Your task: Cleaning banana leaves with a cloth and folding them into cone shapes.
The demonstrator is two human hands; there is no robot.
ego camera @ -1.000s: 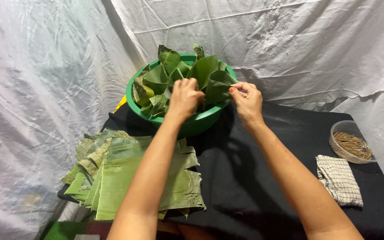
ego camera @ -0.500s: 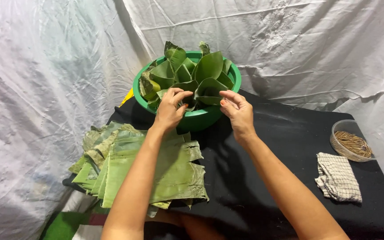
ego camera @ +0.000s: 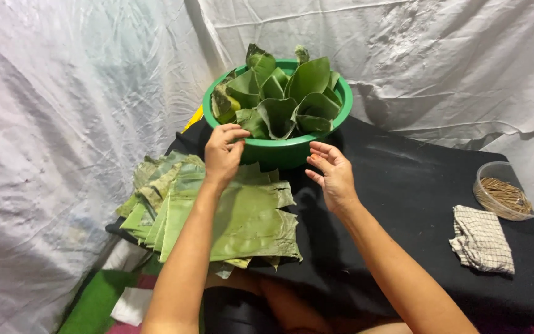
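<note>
Head view, the only one supplied: person seated at a black-covered table point(ego camera: 403, 185), white sheeting behind. Left hand point(ego camera: 222, 151) hovers just above the far edge of the stack of flat banana-leaf sheets point(ego camera: 230, 216), fingers curled loosely, grasping nothing that I can see. Right hand point(ego camera: 335, 173) hangs open and empty between the stack and the green basin point(ego camera: 279, 151). Basin sits at table's far edge, filled w/ folded leaf cones point(ego camera: 279, 99). Judged step: picking up a fresh sheet (none lifted yet). Next move calls for pinching only the top sheet's edge, since layers lie close. Off to the right: checked cloth point(ego camera: 482, 240), clear bowl of thin sticks point(ego camera: 503, 192), both well apart from the hands.
</note>
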